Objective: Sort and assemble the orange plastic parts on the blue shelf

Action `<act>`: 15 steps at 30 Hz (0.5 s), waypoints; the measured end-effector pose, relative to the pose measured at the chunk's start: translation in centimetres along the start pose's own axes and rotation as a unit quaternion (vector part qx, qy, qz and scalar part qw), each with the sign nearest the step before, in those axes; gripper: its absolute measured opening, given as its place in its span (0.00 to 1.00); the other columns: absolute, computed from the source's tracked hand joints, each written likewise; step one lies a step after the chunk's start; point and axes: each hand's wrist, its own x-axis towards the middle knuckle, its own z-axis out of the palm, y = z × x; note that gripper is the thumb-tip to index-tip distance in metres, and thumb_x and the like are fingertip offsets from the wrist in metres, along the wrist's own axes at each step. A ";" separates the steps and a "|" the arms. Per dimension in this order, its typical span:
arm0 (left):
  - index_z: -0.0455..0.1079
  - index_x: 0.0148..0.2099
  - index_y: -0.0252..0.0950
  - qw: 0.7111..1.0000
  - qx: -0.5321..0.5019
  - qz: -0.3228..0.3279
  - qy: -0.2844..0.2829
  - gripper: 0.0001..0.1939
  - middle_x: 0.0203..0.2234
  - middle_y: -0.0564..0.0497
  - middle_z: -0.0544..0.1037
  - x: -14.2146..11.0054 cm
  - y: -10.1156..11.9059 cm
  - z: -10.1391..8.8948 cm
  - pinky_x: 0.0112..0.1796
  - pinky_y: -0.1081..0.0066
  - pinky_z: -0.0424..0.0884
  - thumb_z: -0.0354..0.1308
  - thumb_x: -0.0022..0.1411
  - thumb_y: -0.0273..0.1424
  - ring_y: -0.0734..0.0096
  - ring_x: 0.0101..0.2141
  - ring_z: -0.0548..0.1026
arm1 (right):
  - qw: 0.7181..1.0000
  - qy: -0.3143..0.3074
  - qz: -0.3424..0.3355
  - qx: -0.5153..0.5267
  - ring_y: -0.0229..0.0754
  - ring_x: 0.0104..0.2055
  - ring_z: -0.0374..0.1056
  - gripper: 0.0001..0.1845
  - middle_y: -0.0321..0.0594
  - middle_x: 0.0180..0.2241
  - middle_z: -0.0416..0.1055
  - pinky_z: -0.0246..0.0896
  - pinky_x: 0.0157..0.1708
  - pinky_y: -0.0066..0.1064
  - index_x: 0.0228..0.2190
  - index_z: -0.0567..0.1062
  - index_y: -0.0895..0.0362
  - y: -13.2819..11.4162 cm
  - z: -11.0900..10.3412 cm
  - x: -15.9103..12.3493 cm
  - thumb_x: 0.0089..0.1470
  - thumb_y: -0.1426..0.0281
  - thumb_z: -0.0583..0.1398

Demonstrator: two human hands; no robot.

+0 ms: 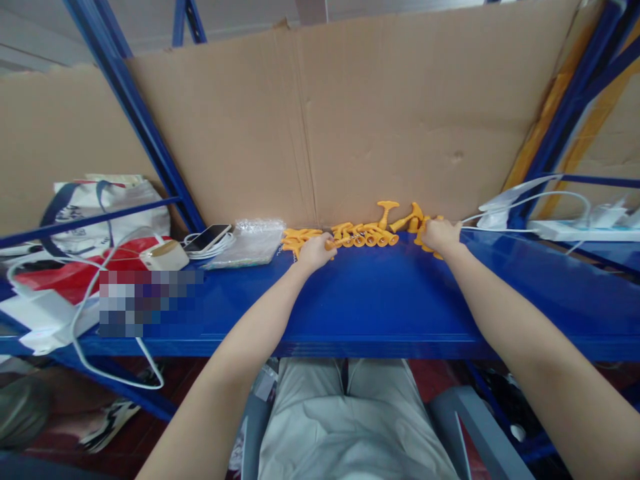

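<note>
Several small orange plastic parts (367, 235) lie in a row along the back of the blue shelf (380, 300), against a cardboard sheet (350, 120). My left hand (316, 252) is curled at the left end of the row, its fingers closed on an orange part. At the right end, my right hand (440, 235) is closed over more orange parts (420, 227), with pieces showing beneath and beside it. One orange part (387, 210) stands upright behind the row.
A clear plastic bag (250, 243), a phone (207, 238) on coiled white cable and a small cream device (164, 255) lie left of the row. A white tote bag (100, 207) and red item sit far left. A white power strip (575, 230) with cables lies at right.
</note>
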 end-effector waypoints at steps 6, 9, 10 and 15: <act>0.75 0.54 0.35 1.000 0.009 0.010 -0.013 0.18 0.42 0.44 0.84 -0.2 0.2 -0.3 0.48 0.66 0.74 0.59 0.62 0.29 0.58 0.46 0.81 | 1.000 -0.030 -0.003 0.008 0.59 0.52 0.70 0.21 0.56 0.47 0.76 0.52 0.55 0.56 0.51 0.74 0.60 -0.2 0.2 0.2 0.60 0.66 0.53; 0.76 0.53 0.36 1.000 0.010 0.017 -0.011 0.18 0.43 0.44 0.84 -0.1 0.2 -0.3 0.48 0.66 0.74 0.60 0.61 0.30 0.58 0.46 0.81 | 0.999 -0.029 -0.016 0.032 0.61 0.53 0.69 0.22 0.56 0.46 0.76 0.52 0.55 0.58 0.52 0.73 0.59 -0.4 0.5 0.4 0.59 0.63 0.56; 0.76 0.53 0.36 1.000 0.009 0.018 -0.011 0.18 0.42 0.44 0.84 -0.1 0.1 -0.3 0.48 0.65 0.74 0.60 0.61 0.30 0.57 0.46 0.80 | 0.999 -0.030 -0.019 0.041 0.62 0.53 0.69 0.22 0.56 0.46 0.76 0.52 0.55 0.59 0.51 0.73 0.59 -0.5 0.7 0.5 0.58 0.62 0.57; 0.76 0.52 0.36 1.000 -0.002 0.022 -0.003 0.18 0.42 0.44 0.84 -0.1 0.1 -0.2 0.48 0.65 0.74 0.61 0.60 0.31 0.56 0.46 0.80 | 0.998 -0.015 -0.035 0.056 0.66 0.53 0.67 0.22 0.59 0.45 0.75 0.49 0.55 0.65 0.48 0.74 0.59 -0.7 1.6 0.8 0.55 0.60 0.61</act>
